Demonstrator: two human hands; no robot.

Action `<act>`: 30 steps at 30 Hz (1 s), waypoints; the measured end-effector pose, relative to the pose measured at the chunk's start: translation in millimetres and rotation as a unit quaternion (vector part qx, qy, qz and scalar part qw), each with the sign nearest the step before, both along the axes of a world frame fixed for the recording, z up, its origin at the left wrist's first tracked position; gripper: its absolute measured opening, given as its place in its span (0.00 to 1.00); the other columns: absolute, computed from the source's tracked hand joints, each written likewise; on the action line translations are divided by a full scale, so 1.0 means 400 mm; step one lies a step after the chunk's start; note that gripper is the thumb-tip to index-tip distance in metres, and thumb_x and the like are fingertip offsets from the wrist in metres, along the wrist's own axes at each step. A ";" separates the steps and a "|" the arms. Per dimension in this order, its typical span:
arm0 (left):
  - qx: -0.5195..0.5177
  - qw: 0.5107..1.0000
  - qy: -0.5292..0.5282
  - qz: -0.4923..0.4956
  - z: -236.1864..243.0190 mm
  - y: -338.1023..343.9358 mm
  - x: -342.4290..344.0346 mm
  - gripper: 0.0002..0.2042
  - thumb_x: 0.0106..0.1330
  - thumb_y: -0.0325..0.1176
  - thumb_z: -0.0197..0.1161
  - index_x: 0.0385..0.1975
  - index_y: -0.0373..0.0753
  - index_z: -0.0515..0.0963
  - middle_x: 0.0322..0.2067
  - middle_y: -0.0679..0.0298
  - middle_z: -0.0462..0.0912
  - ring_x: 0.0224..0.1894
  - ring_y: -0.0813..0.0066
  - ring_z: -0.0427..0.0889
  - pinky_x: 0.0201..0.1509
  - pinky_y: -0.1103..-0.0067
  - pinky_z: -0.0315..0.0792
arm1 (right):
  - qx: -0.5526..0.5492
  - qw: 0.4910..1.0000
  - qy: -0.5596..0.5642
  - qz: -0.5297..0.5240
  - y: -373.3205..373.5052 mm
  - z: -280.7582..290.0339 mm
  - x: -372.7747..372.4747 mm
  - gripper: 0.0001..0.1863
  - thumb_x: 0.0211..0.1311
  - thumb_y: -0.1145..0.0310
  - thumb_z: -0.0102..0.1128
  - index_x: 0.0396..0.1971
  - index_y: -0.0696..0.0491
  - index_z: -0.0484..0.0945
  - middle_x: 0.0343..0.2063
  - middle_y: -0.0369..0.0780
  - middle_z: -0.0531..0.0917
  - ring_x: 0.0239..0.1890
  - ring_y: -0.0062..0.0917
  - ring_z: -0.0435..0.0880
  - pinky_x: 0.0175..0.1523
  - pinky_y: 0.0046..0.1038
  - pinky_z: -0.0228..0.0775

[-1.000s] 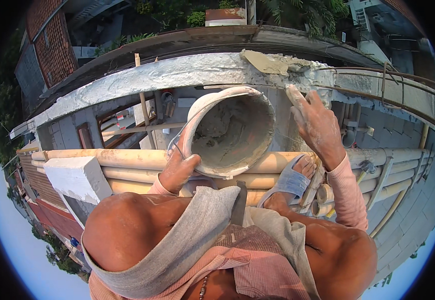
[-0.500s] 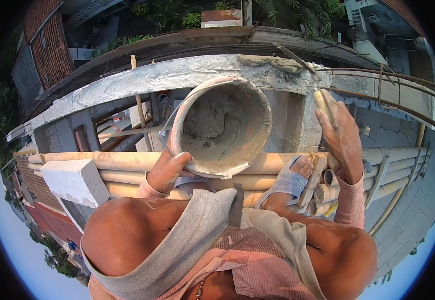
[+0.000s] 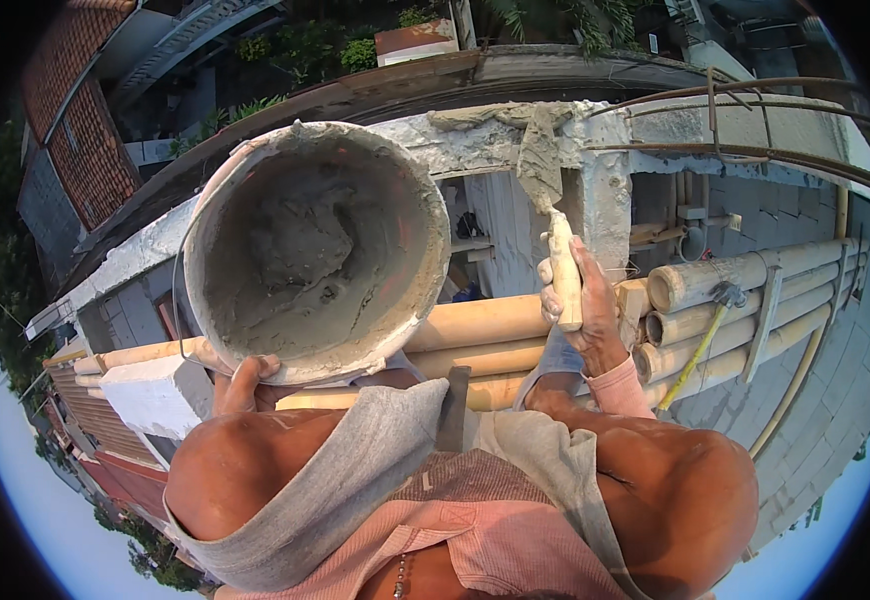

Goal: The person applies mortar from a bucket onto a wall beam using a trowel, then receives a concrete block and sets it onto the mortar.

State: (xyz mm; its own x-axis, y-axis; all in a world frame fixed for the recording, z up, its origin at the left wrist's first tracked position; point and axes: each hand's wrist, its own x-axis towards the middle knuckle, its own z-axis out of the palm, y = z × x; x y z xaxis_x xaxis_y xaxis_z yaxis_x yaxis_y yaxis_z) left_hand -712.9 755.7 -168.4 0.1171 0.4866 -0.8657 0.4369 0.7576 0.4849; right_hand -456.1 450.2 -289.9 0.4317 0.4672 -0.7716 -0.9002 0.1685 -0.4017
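Note:
My left hand (image 3: 245, 385) grips the near rim of a bucket (image 3: 417, 330), its thumb over the edge. Grey wet mortar (image 3: 300, 240) coats the inside, and the bucket tilts so that its mouth faces me. My right hand (image 3: 587, 305) is wrapped round the pale handle of a trowel (image 3: 540, 165). Its mortar-smeared blade points away from me, over the near edge of the wall top. A strip of mortar (image 3: 475, 118) lies on the whitish wall (image 3: 610, 200) beside the blade.
Bamboo poles (image 3: 475, 330) run crosswise under my feet, with more pole ends (image 3: 670, 290) stacked at right. A white block (image 3: 155, 390) rests on the poles at left. Bent steel bars (image 3: 785, 155) jut over the wall at far right. A drop to lower ground lies beyond the wall.
The bucket has moved left and nearer to me, held by my left hand. My right hand has shifted left and nearer, and the trowel blade has swung round to point straight away from me.

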 end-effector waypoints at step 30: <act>0.135 0.987 -0.001 -0.084 -0.096 -0.012 0.018 0.37 0.59 0.23 0.54 0.74 0.37 0.61 0.66 0.53 0.71 0.66 0.60 0.74 0.74 0.66 0.64 | -0.206 0.521 -0.490 0.668 0.159 0.580 0.210 0.21 0.73 0.62 0.57 0.58 0.60 0.75 0.38 0.49 0.83 0.35 0.42 0.85 0.40 0.38 0.75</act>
State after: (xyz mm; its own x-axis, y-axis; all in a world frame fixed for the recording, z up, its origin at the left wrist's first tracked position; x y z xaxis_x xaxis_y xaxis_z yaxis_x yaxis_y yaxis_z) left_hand -705.6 750.8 -206.8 0.2175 0.6726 -0.7074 0.5439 0.5183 0.6600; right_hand -372.2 513.7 -58.0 0.2151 0.7372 -0.6405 0.5677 -0.6280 -0.5323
